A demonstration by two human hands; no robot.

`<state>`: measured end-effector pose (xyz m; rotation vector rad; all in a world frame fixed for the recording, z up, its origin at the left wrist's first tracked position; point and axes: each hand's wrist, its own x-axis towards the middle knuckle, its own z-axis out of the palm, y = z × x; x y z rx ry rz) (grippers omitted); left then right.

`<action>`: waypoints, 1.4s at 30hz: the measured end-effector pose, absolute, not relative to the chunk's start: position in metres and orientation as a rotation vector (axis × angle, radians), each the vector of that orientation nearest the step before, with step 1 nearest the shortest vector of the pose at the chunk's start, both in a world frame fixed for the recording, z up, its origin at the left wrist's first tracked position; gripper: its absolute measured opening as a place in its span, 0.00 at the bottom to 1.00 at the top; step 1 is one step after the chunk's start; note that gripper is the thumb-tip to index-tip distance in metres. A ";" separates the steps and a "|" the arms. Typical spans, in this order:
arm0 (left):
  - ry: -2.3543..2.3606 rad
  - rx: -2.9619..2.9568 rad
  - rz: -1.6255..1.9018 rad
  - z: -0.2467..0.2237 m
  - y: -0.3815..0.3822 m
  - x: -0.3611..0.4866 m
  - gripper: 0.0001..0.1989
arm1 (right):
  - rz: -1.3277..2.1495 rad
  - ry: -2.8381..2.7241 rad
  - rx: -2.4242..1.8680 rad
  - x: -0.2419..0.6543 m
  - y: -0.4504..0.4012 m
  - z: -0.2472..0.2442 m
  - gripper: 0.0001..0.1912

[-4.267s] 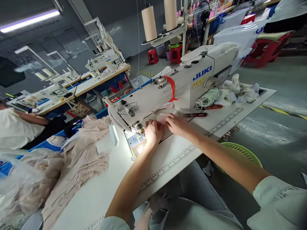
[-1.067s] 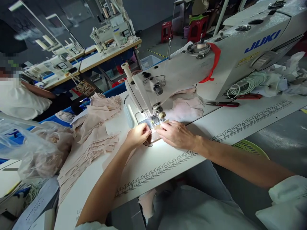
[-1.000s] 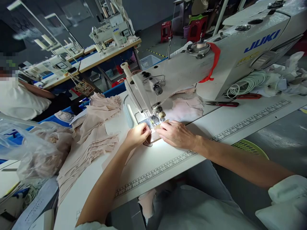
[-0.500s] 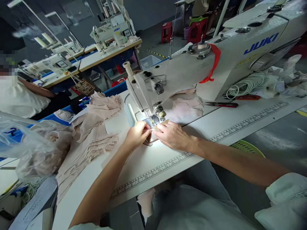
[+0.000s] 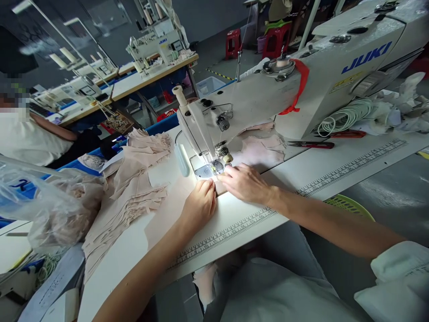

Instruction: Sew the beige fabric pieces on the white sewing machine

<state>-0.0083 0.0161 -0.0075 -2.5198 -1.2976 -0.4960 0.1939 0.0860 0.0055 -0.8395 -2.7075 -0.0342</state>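
A white sewing machine point(image 5: 244, 103) stands over the table, its needle area lit. Just in front of the presser foot, my left hand point(image 5: 201, 201) is closed on the edge of a thin pale pink fabric piece point(image 5: 164, 215), which spreads out to the left under my wrist. My right hand point(image 5: 246, 182) is pinched beside the needle plate, to its right; what its fingertips hold is too small to make out. More pink fabric point(image 5: 263, 148) lies behind my right hand under the machine arm. Stacked pink pieces point(image 5: 134, 201) lie at the left.
Thread snips point(image 5: 311, 144) and coiled pale cord point(image 5: 345, 116) lie at the right by the machine base. A plastic bag point(image 5: 67, 210) sits at the left edge. Printed rulers point(image 5: 234, 228) run along the table's front. A person in a white shirt point(image 5: 31, 138) is at far left.
My left hand has moved down and right, with its back now turned up. My right hand has shifted slightly right. The tan piece by its fingers no longer shows; more pink fabric shows at left.
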 end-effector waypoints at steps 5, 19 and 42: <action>-1.395 -2.499 -0.465 -0.011 0.033 -0.007 0.19 | -0.089 -2.583 -0.948 0.200 0.100 0.002 0.17; -1.412 -2.484 -0.489 -0.013 0.043 -0.003 0.14 | 0.227 -2.443 -1.026 0.201 0.104 0.002 0.15; -1.421 -2.459 -0.548 -0.017 0.053 -0.009 0.14 | 0.435 -2.258 -1.223 0.187 0.127 0.007 0.19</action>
